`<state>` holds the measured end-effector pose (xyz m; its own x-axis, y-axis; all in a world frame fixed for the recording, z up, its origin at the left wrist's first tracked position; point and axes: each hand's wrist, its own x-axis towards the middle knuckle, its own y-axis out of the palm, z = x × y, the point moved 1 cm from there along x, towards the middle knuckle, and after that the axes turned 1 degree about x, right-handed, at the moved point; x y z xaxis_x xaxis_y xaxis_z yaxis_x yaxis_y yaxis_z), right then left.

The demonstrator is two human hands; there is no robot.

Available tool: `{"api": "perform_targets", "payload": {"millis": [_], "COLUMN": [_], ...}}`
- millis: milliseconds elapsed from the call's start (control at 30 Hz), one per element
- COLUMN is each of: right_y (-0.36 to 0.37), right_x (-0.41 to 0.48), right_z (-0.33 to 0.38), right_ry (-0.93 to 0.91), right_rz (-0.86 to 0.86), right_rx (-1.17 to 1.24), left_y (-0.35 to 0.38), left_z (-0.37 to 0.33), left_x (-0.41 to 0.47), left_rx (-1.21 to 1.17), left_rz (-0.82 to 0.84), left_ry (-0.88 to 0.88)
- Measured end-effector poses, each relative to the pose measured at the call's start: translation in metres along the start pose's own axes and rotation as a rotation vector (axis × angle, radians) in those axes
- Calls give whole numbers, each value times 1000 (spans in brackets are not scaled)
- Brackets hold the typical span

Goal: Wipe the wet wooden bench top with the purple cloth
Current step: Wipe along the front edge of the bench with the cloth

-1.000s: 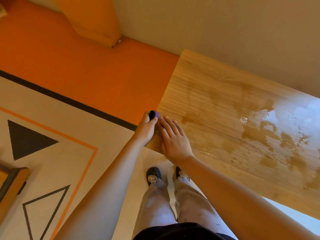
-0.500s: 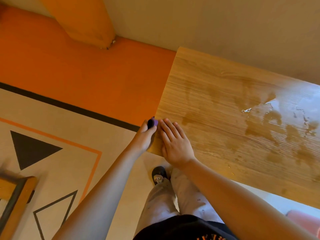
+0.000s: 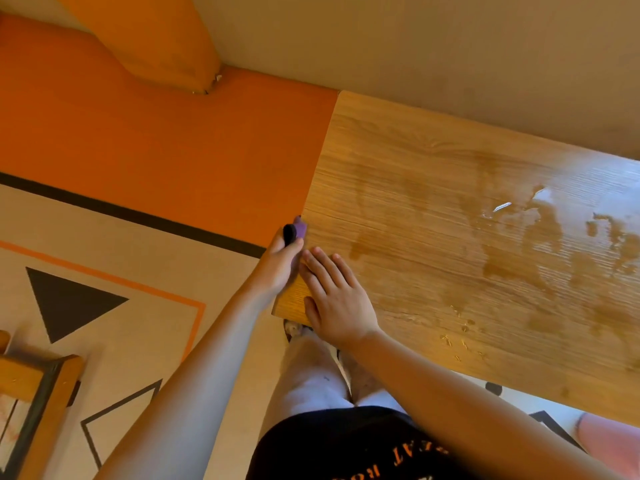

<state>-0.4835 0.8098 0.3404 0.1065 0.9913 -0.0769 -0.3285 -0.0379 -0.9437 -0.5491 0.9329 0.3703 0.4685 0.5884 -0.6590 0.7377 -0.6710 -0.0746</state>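
Note:
The wooden bench top (image 3: 433, 174) runs from the centre to the right edge, against a beige wall. Dark wet patches and a shiny puddle (image 3: 554, 230) cover its middle and right part. My left hand (image 3: 282, 263) is closed at the bench's left end, and a small bit of purple cloth (image 3: 300, 230) with a dark edge pokes out above its fingers. My right hand (image 3: 337, 299) lies flat, palm down, on the bench's near left corner, fingers together and touching the left hand.
An orange floor strip (image 3: 156, 143) and a beige mat with black triangles (image 3: 69, 303) lie to the left. A wooden frame (image 3: 45, 393) sits at the lower left. An orange pillar base (image 3: 166, 39) stands at the wall. My legs are below the bench corner.
The view has shifted slightly, so the bench and hands sit a little lower and to the left. Both hands keep the same grip and place at the bench's left corner.

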Motion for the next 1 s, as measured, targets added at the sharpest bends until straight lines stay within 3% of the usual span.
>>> {"api": "perform_targets", "payload": {"millis": [233, 500, 633, 800, 1000], "right_y": [-8, -16, -20, -8, -4], "right_x": [1, 24, 64, 77, 76], "right_z": [-2, 24, 19, 18, 18], "right_ry": [54, 293, 467, 567, 570], "right_rz": [-15, -115, -236, -211, -245], "right_rx": [78, 4, 23, 72, 58], "left_y": [-2, 8, -3, -18, 7], "left_z": [-3, -70, -57, -49, -89], "left_x": [13, 83, 68, 58, 122], "left_rx": [-44, 66, -25, -127, 32], "left_rz": [-33, 128, 159, 239, 161], "left_ry": [-54, 60, -31, -134, 32]}}
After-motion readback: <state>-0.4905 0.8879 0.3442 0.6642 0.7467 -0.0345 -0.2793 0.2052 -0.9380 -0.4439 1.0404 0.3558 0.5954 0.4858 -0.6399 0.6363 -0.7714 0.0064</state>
